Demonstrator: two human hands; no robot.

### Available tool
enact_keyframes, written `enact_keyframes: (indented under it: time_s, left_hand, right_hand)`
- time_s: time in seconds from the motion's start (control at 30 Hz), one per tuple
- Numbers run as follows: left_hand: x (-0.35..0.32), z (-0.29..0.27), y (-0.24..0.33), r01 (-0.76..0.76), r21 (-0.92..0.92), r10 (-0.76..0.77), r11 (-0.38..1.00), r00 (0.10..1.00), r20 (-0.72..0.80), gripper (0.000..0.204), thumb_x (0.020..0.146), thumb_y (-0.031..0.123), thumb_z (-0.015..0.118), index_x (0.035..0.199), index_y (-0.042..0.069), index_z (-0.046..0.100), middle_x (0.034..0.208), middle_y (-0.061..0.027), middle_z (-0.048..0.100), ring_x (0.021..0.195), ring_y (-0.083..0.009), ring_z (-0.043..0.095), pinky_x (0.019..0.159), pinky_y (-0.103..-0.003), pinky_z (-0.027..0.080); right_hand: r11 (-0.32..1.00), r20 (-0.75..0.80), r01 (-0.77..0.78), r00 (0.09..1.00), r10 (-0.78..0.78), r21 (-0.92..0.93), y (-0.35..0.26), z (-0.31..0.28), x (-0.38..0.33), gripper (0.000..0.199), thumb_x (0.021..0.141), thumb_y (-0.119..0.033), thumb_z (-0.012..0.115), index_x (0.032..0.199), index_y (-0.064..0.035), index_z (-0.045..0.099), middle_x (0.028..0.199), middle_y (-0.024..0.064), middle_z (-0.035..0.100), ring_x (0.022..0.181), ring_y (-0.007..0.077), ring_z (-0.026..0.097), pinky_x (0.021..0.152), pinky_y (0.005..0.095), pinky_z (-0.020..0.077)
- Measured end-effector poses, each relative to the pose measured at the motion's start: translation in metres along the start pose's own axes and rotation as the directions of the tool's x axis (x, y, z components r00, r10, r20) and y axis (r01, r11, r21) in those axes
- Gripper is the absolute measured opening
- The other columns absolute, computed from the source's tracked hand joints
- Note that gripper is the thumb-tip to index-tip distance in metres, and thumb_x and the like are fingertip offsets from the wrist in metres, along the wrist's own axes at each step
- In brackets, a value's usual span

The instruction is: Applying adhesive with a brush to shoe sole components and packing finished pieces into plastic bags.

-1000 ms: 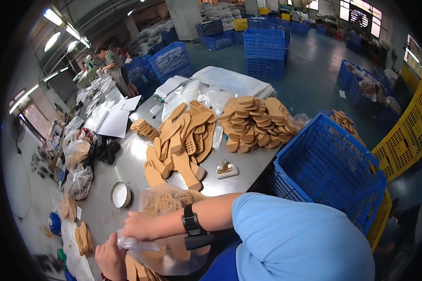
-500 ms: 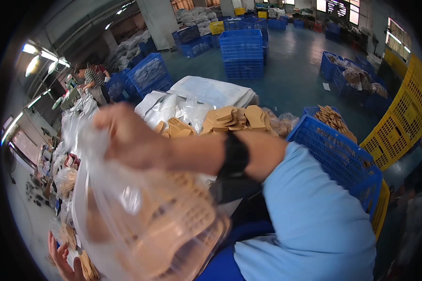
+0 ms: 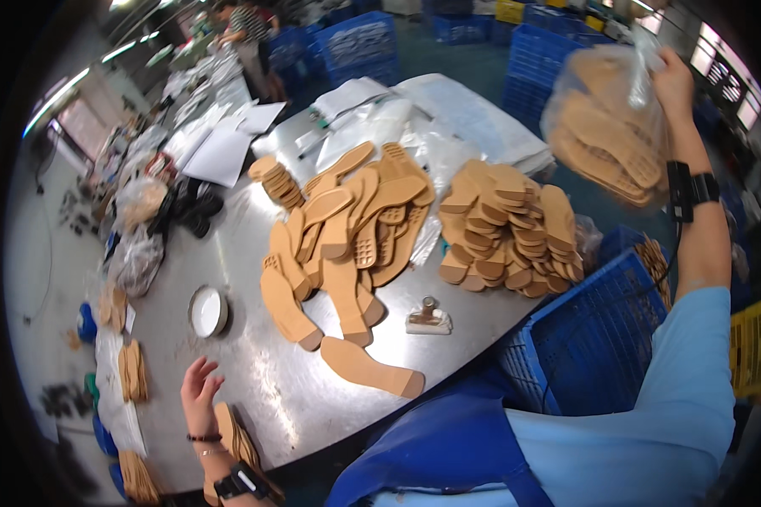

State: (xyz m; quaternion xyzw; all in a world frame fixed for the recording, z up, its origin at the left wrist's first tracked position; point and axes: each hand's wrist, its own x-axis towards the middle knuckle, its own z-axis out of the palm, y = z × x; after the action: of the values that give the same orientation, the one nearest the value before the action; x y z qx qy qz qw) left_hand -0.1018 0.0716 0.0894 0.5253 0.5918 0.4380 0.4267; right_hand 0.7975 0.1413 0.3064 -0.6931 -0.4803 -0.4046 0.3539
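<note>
At the upper right, my right hand point(image 3: 675, 89) is closed round the gathered neck of a clear plastic bag point(image 3: 604, 127). Tan shoe soles show through the bag, which hangs beyond the table edge. My left hand point(image 3: 200, 395) is over the near left of the metal table point(image 3: 254, 372), its fingers apart and slightly curled, with nothing in them. Beside my left wrist lies a small stack of soles point(image 3: 238, 439). A loose heap of tan soles point(image 3: 347, 211) covers the middle of the table, with a single sole point(image 3: 372, 367) in front. To its right is a denser pile of soles point(image 3: 507, 228).
A white bowl point(image 3: 207, 311) and a metal clip point(image 3: 429, 317) stand on the table. Plastic sheets point(image 3: 473, 118) and papers point(image 3: 220, 154) lie at the back. Blue crates point(image 3: 600, 338) flank the table's right edge. A person point(image 3: 249, 38) stands far back left.
My right hand has swung the bag of soles from the left, close before me, out to the upper right. The view has turned toward the table. My left hand stays empty.
</note>
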Motion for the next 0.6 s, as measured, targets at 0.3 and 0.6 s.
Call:
enact_keyframes:
  time_s: [0.3, 0.6]
  left_hand:
    - [0.06, 0.124, -0.025, 0.224, 0.028, -0.221, 0.974, 0.923, 0.314, 0.04, 0.095, 0.014, 0.058, 0.132, 0.002, 0.05, 0.113, -0.0102, 0.065, 0.091, -0.014, 0.063, 0.082, -0.027, 0.051]
    - [0.202, 0.252, -0.056, 0.426, -0.235, -0.377, 0.874, 0.898, 0.225, 0.043, 0.096, 0.037, 0.058, 0.126, 0.008, 0.051, 0.089, -0.0021, 0.058, 0.072, -0.0119, 0.057, 0.064, -0.028, 0.048]
  right_hand:
    - [0.802, 0.632, -0.367, 0.775, -0.017, 0.471, -0.087, 0.096, -0.208, 0.042, 0.08, -0.005, 0.07, 0.12, -0.0045, 0.058, 0.099, 0.0071, 0.062, 0.082, 0.0148, 0.059, 0.071, 0.0302, 0.0501]
    - [0.808, 0.819, -0.226, 0.352, -0.453, 0.545, -0.313, 0.035, -0.406, 0.048, 0.076, -0.021, 0.076, 0.117, -0.0035, 0.059, 0.116, 0.0153, 0.057, 0.109, 0.0334, 0.054, 0.092, 0.0412, 0.0463]
